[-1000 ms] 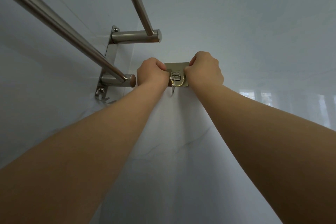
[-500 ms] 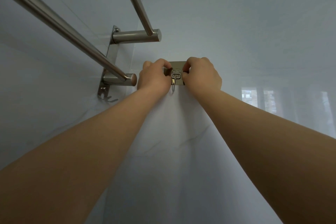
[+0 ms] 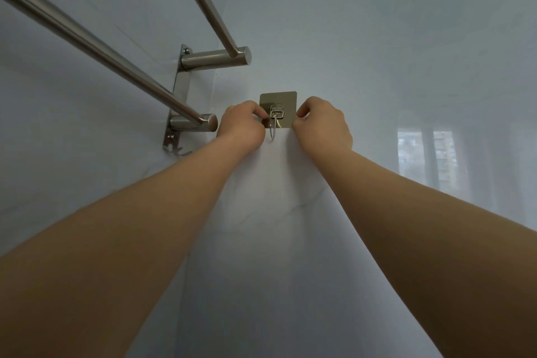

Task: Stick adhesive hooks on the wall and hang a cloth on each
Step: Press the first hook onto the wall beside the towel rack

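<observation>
A square adhesive hook (image 3: 278,100) with a clear, gold-tinted pad and a small metal hook sits flat on the pale glossy wall (image 3: 363,38). My left hand (image 3: 241,125) is at the pad's lower left with its fingers curled, its fingertips pressing on the pad beside the metal hook. At the lower right corner, my right hand (image 3: 322,125) presses in the same way, also with curled fingers. The pad's top half shows above both hands. No cloth is in view.
A steel towel rack (image 3: 182,90) is fixed to the wall just left of the hook. Its two bars (image 3: 96,46) run out toward the upper left, and the lower bar's end cap is close to my left hand. A window reflection (image 3: 427,154) shows on the right.
Both hands have slid down from the pad's upper and middle part to its lower corners, uncovering its top half. The hook itself has stayed in place.
</observation>
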### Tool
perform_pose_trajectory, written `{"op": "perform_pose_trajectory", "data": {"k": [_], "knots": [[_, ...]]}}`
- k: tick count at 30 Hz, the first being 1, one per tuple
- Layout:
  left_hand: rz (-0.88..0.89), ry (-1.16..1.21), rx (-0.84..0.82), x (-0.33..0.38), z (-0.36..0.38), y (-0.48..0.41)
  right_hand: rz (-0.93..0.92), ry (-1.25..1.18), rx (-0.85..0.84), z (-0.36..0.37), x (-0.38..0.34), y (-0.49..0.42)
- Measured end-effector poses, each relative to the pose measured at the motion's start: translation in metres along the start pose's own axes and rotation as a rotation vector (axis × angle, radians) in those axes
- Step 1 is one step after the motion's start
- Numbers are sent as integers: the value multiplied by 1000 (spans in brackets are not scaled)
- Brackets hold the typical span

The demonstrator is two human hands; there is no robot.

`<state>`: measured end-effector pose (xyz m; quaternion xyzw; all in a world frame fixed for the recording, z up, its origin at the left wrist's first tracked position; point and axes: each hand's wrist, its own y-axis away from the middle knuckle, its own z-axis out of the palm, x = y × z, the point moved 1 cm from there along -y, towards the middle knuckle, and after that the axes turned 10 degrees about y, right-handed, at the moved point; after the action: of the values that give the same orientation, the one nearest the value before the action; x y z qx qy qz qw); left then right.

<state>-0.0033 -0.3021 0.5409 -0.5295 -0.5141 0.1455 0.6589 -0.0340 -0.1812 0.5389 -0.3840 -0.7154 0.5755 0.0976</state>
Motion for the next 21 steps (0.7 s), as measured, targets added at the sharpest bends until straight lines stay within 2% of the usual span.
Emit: {"op": "perform_pose_trajectory", "data": {"k": [15, 21], "knots": [[-168, -319, 184, 22, 2, 82, 28, -403, -259, -21, 55, 63], [-265, -441, 206, 38, -2, 157, 13, -607, -452, -30, 59, 123]]}}
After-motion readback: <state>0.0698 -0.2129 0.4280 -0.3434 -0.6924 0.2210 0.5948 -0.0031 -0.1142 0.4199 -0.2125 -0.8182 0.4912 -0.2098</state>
